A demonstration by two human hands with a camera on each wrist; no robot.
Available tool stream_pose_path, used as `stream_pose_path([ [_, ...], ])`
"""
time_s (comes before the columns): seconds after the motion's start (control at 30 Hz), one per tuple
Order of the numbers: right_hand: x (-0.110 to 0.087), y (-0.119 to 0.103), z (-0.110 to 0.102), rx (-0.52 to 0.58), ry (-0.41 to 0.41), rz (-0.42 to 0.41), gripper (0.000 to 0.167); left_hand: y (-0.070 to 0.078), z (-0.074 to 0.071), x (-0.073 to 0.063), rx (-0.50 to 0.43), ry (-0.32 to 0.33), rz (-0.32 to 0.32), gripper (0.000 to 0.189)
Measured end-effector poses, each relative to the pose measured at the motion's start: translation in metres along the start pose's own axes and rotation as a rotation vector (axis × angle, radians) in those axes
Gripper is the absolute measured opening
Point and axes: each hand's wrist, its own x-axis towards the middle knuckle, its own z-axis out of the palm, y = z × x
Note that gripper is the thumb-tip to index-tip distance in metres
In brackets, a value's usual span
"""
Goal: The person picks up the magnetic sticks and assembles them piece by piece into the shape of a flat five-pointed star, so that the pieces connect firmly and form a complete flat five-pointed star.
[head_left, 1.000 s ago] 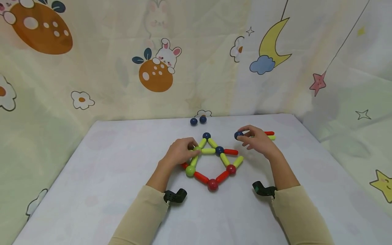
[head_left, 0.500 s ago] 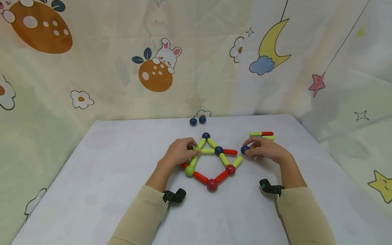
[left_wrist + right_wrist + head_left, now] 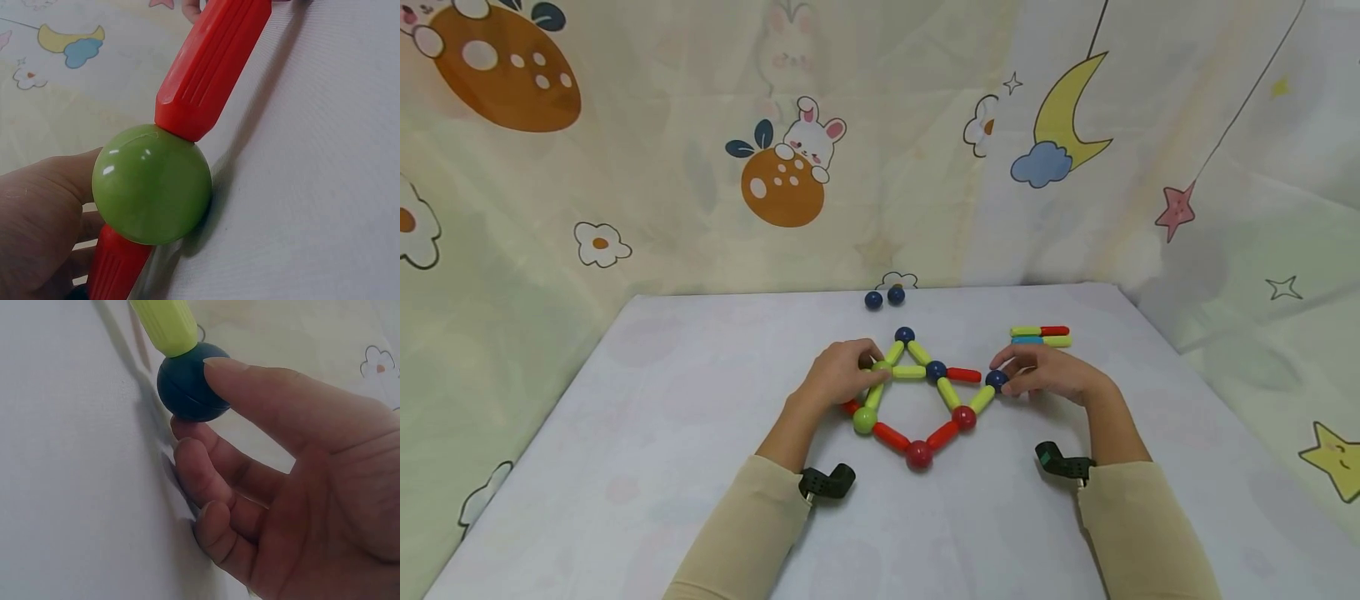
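Note:
A flat frame of coloured rods and balls lies on the table. My left hand point(image 3: 844, 372) holds its upper-left light green ball point(image 3: 882, 366), which the fingers partly cover. Nearer me is another green ball point(image 3: 865, 420), joined to red rods in the left wrist view. My right hand point(image 3: 1048, 372) pinches a dark blue ball point(image 3: 996, 381) between thumb and fingers. That ball sits against the free end of a yellow-green rod point(image 3: 982, 398), which runs to a red ball point(image 3: 964, 417). Just left of the pinched ball, a red rod point(image 3: 964, 375) sticks out from another blue ball point(image 3: 936, 371).
Two loose blue balls point(image 3: 873, 300) lie at the table's back edge. Several loose rods point(image 3: 1026, 332) lie beyond my right hand, in yellow-green, red and blue. A patterned cloth point(image 3: 925, 167) hangs behind the white table point(image 3: 625, 467).
My right hand has brought the blue ball from the back toward me, onto the end of the yellow-green rod. The loose rods are now uncovered. My left hand has stayed in place.

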Motion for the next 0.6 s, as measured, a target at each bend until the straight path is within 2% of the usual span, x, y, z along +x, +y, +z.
stream_pose_path([
  [0.33, 0.0032, -0.0012, 0.0005, -0.065, 0.01, 0.02, 0.043, 0.0002, -0.0021, -0.0021, -0.01, 0.013, 0.026, 0.027],
  [0.6, 0.0041, -0.0008, 0.0013, -0.061, 0.014, 0.028, 0.043, -0.0006, -0.0016, -0.0016, -0.01, 0.012, 0.031, 0.026],
])
